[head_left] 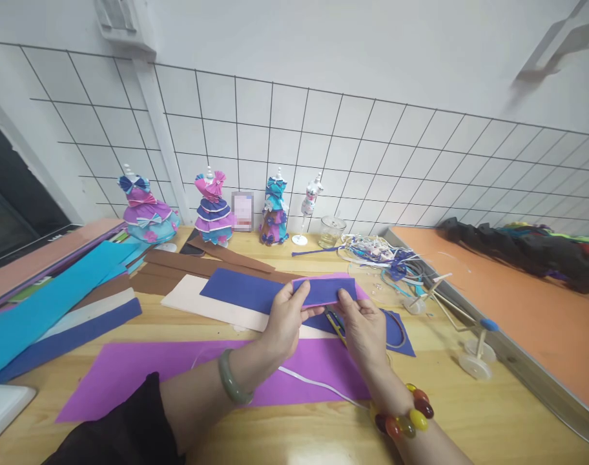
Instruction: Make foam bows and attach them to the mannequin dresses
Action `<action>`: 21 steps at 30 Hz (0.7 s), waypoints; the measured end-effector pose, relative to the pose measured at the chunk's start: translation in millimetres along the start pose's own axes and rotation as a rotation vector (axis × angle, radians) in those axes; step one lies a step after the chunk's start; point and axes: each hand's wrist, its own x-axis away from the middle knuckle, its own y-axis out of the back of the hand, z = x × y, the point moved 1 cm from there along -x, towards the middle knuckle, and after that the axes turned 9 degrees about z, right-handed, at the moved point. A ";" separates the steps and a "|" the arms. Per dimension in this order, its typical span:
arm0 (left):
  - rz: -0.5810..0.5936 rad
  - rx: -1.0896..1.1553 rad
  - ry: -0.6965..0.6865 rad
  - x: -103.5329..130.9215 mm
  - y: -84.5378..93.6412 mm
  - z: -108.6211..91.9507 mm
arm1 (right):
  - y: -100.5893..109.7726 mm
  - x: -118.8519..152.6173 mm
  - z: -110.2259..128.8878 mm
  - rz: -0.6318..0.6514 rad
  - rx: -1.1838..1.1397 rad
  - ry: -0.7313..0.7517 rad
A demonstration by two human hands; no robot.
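Strip [323, 290] raised just beyond the purple sheet [144, 371], we pinch one end in our left hand [285, 316] and the other in our right hand [366, 328], apparently to keep it flat, with mannequins [275, 200] farther beyond that sheet.

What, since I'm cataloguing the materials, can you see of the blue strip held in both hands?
The blue strip is dark, flat and roughly rectangular, perhaps felt or paper, with a pinkish-purple edge showing along its near side. It is held above the table: the left hand pinches its left end, the right hand near its right end.
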 end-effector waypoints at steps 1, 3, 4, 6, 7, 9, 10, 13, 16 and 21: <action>0.010 -0.047 0.006 -1.6 1.3 -2.2 | 0.4 -0.2 0.8 0.003 0.008 -0.004; 0.032 -0.167 0.035 -5.6 4.2 -9.3 | 1.3 -0.7 2.3 0.004 0.043 -0.003; 0.069 -0.229 0.057 -7.7 5.5 -13.9 | 1.8 -0.7 2.9 -0.001 0.067 0.002; 0.148 -0.347 0.071 -11.3 8.1 -23.4 | 2.7 -0.3 3.2 -0.005 0.124 0.014; 0.221 -0.410 0.101 -12.5 9.1 -27.0 | 2.9 0.2 2.9 0.003 0.159 0.020; 0.342 -0.515 0.133 -14.0 11.4 -31.5 | 2.8 1.7 2.1 0.034 0.232 0.032; 0.370 -0.559 0.136 -14.5 12.8 -32.2 | 2.5 2.5 1.7 0.050 0.264 0.038; 0.388 -0.626 0.134 -15.8 17.2 -30.8 | 0.8 3.8 1.3 0.091 0.295 0.038; 0.404 -0.617 0.144 -17.5 20.9 -29.3 | -1.2 1.9 1.7 0.163 0.200 -0.008; 0.354 -0.572 0.152 -20.9 24.8 -30.2 | 2.1 -6.1 0.0 0.133 -0.095 -0.104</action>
